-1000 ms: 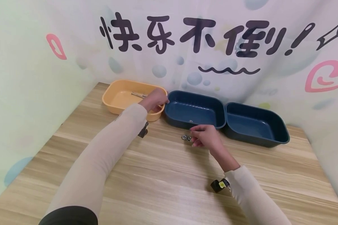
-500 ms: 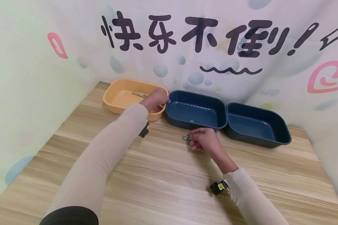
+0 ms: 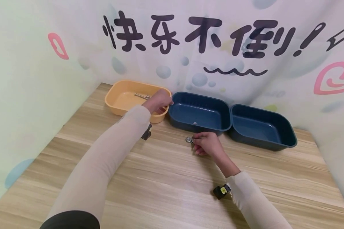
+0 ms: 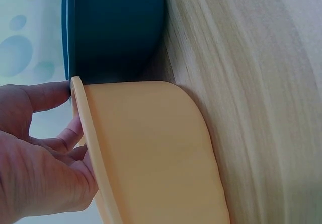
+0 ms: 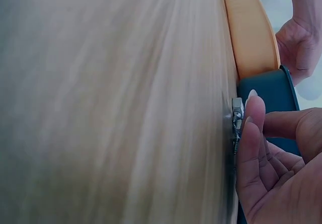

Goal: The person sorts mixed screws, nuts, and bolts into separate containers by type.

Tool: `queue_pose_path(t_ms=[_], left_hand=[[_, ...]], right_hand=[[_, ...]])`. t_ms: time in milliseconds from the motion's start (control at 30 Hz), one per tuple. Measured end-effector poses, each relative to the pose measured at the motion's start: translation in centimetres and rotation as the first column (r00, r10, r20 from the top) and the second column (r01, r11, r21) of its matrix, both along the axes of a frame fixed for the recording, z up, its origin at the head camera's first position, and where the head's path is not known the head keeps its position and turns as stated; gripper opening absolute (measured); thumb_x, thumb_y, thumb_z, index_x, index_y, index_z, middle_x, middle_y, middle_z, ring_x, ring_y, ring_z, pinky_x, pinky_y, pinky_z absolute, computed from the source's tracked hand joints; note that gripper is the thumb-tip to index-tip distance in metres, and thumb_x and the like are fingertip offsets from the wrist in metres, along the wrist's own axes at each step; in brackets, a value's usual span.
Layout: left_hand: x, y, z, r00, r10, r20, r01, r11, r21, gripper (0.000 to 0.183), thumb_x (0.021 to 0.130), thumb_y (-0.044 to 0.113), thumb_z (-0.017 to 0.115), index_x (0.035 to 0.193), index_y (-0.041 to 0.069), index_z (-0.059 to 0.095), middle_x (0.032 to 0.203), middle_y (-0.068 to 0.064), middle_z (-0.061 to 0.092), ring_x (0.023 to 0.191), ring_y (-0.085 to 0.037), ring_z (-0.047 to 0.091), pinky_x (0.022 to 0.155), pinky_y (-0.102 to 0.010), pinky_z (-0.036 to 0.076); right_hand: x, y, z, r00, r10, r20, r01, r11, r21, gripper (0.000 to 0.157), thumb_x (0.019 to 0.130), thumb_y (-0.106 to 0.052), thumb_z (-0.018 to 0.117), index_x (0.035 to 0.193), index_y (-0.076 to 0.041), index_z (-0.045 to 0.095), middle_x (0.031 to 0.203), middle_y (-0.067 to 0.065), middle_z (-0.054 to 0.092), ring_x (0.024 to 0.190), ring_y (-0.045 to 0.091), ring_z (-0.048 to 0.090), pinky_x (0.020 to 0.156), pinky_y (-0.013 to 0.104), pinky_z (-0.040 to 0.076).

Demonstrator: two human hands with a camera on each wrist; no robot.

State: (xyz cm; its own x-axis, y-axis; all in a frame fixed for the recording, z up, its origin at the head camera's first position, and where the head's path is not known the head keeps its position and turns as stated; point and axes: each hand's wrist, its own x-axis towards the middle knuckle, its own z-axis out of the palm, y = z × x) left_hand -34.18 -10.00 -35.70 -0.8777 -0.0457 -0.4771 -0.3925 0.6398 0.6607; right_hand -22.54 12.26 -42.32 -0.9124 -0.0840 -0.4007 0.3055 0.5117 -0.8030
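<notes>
My left hand [image 3: 160, 100] holds the right end of the yellow bin [image 4: 151, 148], its fingers at the rim beside the first blue bin [image 3: 199, 109]. Long metal bolts [image 3: 140, 96] lie in the yellow bin, partly hidden by that hand. In front of the first blue bin, my right hand [image 3: 207, 143] pinches at a metal nut [image 5: 237, 128] with curled fingers, low over the table. Another hex nut [image 3: 188, 139] lies just left of these fingertips; the right wrist view shows this nut [image 5: 237, 105] close against the fingers.
A second blue bin [image 3: 262, 125] stands against the right end of the first. One small shiny piece [image 3: 195, 123] shows inside the first blue bin. The wood-grain table [image 3: 154, 178] runs back to a printed cloth [image 3: 172, 70] behind the bins.
My right hand has shifted slightly toward me, its fingertips closing in on the right-hand nut and covering more of it. The left hand stays at the yellow bin's rim.
</notes>
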Motion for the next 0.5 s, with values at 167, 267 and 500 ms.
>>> queue_pose_path(t_ms=[167,267,500], left_hand=[[0.02,0.03,-0.03,1.0,-0.002,-0.004,0.002,1.0,0.003,0.038,0.096,0.018,0.06,0.132,0.013,0.051,0.092,-0.007,0.052,0.088,-0.029,0.066,0.073,-0.037,0.058],[0.04,0.03,-0.05,1.0,-0.002,-0.011,0.002,1.0,0.006,0.038,0.096,0.018,0.06,0.132,0.013,0.051,0.09,-0.006,0.05,0.089,-0.029,0.065,0.073,-0.038,0.058],[0.08,0.04,-0.05,1.0,0.002,-0.01,-0.002,1.0,0.007,0.026,0.096,0.018,0.06,0.12,0.009,0.055,0.093,-0.006,0.052,0.091,-0.029,0.066,0.075,-0.039,0.058]], right_hand=[[0.08,0.02,-0.4,1.0,0.002,0.006,-0.002,1.0,-0.022,0.023,0.093,-0.011,0.062,0.115,-0.002,0.064,0.069,0.007,0.066,0.049,0.012,0.061,0.047,0.026,0.051],[0.1,0.06,-0.59,1.0,0.001,0.003,-0.001,1.0,-0.03,0.024,0.093,-0.01,0.062,0.116,-0.002,0.064,0.068,0.007,0.066,0.049,0.012,0.061,0.046,0.026,0.051],[0.15,0.04,-0.71,1.0,0.0,0.007,0.001,1.0,-0.025,0.024,0.093,-0.01,0.062,0.115,-0.003,0.064,0.069,0.008,0.066,0.049,0.013,0.061,0.046,0.026,0.051]])
